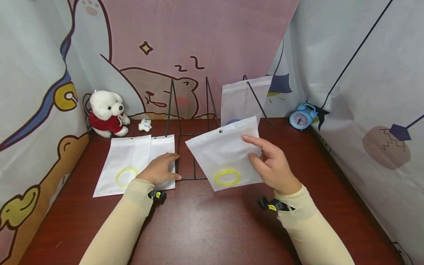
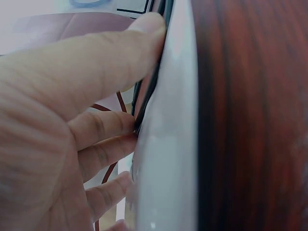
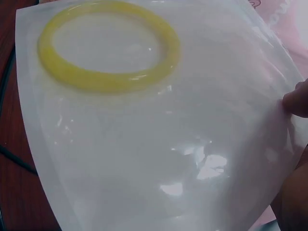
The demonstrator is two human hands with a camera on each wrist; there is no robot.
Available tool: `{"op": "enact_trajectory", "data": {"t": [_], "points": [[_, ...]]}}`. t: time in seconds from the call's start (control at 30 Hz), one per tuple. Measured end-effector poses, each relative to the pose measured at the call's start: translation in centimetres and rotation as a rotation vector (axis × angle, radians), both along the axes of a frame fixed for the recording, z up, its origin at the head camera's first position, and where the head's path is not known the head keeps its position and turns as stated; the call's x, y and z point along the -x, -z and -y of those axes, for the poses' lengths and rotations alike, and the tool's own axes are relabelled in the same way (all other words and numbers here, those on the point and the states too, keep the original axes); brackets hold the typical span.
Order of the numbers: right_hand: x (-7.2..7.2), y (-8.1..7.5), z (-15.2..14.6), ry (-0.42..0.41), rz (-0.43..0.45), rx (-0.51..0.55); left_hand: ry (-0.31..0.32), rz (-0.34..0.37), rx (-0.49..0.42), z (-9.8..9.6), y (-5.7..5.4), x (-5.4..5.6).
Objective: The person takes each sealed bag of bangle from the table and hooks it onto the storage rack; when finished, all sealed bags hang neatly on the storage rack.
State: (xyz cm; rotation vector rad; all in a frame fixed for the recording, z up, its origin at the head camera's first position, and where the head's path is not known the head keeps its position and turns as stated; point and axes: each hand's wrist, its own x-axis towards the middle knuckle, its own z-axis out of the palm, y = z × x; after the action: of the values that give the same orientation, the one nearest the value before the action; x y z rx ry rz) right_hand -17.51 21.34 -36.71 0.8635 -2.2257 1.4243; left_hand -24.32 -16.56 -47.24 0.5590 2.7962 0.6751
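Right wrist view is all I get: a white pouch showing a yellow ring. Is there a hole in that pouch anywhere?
Observer: Yes, the head view shows a small hole near the top edge of the white pouch, which the right hand pinches.
Visitor: Neat! Are there other pouches lying about?
Observer: Two more pouches lie overlapping on the table, to the person's left; the leftmost shows a yellow ring too.
Visitor: And where's the other hand?
Observer: The left hand is at the left side of the black wire rack, its fingers reaching its edge.
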Motion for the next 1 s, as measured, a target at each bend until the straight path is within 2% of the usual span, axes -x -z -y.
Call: {"op": "enact_trajectory", "data": {"t": [0.33, 0.6, 0.87, 1.0], "points": [[0.3, 0.0, 0.3, -0.091, 0.049, 0.019, 0.000, 0.007, -0.004, 0.0, -0.1, -0.1], [1.0, 0.5, 0.2, -0.077, 0.049, -0.011, -0.003, 0.008, -0.004, -0.1, -0.2, -0.1], [1.8, 1.2, -0.2, -0.075, 0.039, -0.115, -0.007, 0.010, -0.009, -0.1, -0.3, -0.2], [2.1, 1.4, -0.3, -0.086, 0.066, -0.171, -0.006, 0.013, -0.009, -0.1, -0.3, -0.2]]}}
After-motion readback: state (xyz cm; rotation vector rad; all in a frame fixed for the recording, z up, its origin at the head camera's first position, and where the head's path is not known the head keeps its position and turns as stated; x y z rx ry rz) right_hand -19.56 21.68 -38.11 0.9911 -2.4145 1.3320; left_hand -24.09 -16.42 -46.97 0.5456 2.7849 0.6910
